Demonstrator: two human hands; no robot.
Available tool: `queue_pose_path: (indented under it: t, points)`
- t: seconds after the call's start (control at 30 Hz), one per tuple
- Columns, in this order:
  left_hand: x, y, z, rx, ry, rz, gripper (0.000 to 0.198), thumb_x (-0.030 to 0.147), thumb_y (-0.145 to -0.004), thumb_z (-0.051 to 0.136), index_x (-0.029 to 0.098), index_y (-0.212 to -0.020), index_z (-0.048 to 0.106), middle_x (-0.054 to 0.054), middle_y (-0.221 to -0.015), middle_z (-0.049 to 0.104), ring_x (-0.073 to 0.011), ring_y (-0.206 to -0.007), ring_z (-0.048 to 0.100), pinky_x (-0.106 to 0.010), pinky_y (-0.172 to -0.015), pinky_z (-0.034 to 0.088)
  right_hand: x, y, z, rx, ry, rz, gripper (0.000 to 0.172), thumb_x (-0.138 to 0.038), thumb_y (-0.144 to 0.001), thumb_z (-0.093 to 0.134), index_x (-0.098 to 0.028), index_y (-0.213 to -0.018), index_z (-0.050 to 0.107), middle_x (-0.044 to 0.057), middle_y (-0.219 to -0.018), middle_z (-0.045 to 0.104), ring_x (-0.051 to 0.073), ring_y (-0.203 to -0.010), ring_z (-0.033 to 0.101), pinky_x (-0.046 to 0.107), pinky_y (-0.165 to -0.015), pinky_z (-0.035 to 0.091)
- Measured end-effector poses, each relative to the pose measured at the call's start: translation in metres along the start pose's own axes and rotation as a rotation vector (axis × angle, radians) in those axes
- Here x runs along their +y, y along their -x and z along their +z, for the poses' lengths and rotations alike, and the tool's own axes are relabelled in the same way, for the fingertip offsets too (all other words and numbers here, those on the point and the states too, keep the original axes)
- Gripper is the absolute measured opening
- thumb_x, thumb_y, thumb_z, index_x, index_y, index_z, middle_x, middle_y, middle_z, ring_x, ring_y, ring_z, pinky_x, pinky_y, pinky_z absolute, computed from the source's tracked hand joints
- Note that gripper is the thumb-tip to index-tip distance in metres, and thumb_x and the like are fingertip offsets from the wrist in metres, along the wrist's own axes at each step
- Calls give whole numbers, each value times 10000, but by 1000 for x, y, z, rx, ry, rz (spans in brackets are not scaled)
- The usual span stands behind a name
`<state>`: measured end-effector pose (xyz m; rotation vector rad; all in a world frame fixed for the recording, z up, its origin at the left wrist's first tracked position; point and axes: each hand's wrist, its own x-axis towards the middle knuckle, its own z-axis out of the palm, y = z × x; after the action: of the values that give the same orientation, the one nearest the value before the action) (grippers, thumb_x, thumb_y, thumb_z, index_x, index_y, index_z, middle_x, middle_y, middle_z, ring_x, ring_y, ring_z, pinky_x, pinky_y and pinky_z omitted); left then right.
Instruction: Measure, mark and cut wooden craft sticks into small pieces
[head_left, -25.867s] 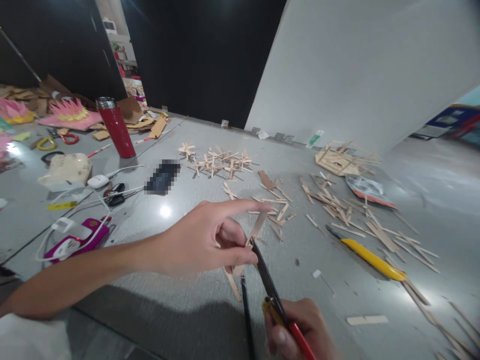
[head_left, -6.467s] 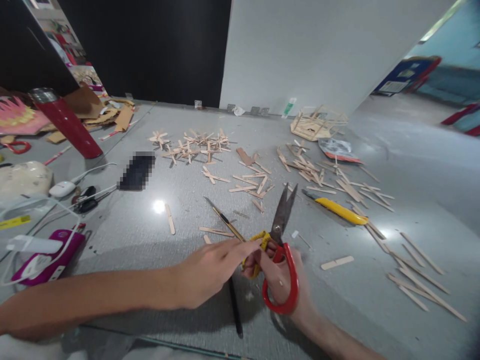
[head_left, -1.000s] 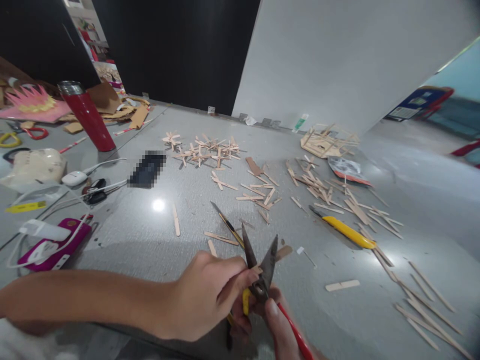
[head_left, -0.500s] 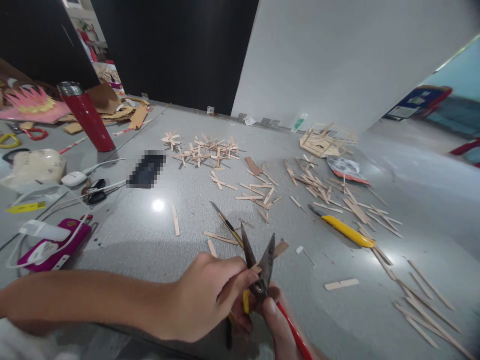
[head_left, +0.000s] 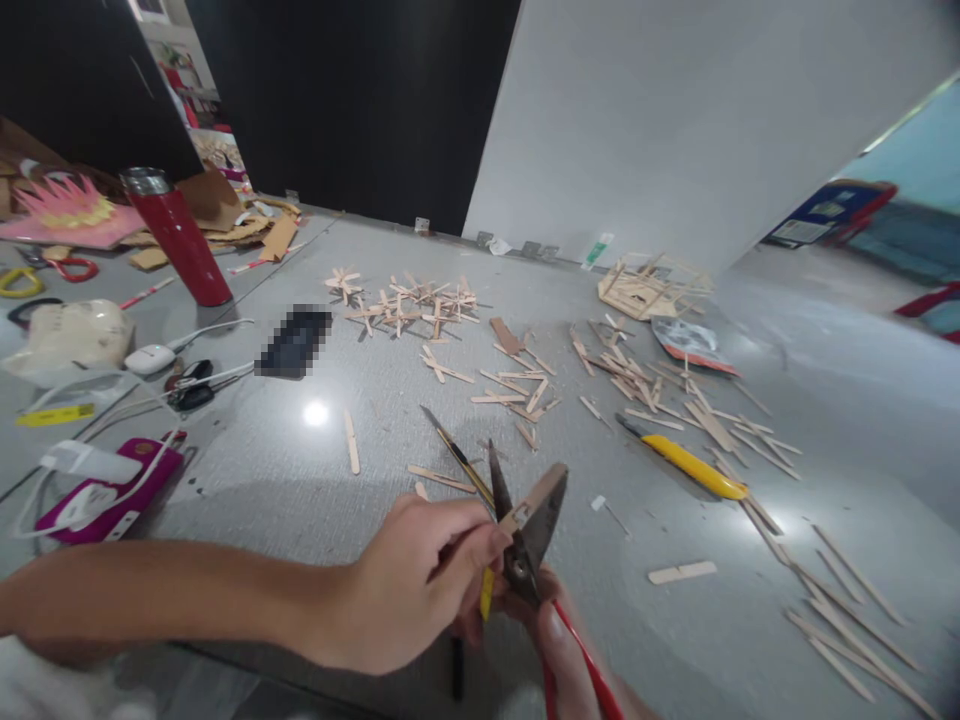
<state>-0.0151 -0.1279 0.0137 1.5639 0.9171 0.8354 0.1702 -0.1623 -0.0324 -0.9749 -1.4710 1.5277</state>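
Note:
Near the bottom centre, my left hand (head_left: 427, 585) pinches a notched wooden stick (head_left: 536, 497) between thumb and fingers. My right hand (head_left: 566, 640) is closed round the red handles of the scissors (head_left: 520, 568). The dark blades point away from me and stand apart, with the stick lying across the right blade. A slim black and yellow knife (head_left: 457, 455) reaches out past the left side of the blades; its lower part is hidden by the hands. Another notched stick (head_left: 441, 478) rests just beyond my left hand.
Stick piles (head_left: 412, 303) lie at the back centre, with more loose sticks (head_left: 637, 375) to the right. A yellow cutter (head_left: 694, 467) is at the right. Leftward are a red bottle (head_left: 180, 238), a phone (head_left: 294, 342), a purple box (head_left: 142, 500) and cables. A stick frame (head_left: 649, 290) stands behind.
The scissor blades have spread a little wider. The stick in my left hand has turned more upright and now shows its notch and broad face over the right blade.

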Motion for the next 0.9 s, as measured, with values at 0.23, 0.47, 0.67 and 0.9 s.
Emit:
queue_pose_path:
  t: [0.23, 0.47, 0.67, 0.9]
  points:
    - [6, -2, -2, 86, 288, 33, 504, 561, -1068, 467, 195, -724, 505, 57, -513, 472, -72, -422, 480, -158, -424, 367, -18, -8, -3, 15, 63, -22, 630, -765, -974, 437, -236, -860, 758, 97, -770, 685, 273, -753, 641, 396, -719, 536]
    - [6, 0, -5, 84, 304, -5, 460, 562, -1062, 508, 143, -917, 633, 26, -576, 578, -52, -428, 457, -145, -423, 343, -1, -5, -16, 156, 52, 11, 480, -646, -1001, 537, -231, -1017, 777, 80, -771, 728, 260, -720, 680, 376, -700, 568]
    - [3, -1, -3, 121, 390, -34, 437, 533, -1034, 592, 163, -1263, 549, -21, -691, 706, -114, -533, 654, -162, -474, 428, 2, -5, -20, 219, 46, 32, 376, -590, -992, 618, -243, -1056, 748, 69, -822, 766, 257, -748, 717, 387, -740, 600]
    - [0, -4, -4, 134, 377, 45, 305, 492, -1050, 582, 200, -1085, 500, -11, -659, 704, -112, -572, 669, -150, -476, 410, -6, -10, -16, 220, 102, 75, 477, -683, -980, 569, -242, -916, 739, 46, -710, 708, 239, -683, 657, 368, -689, 554]
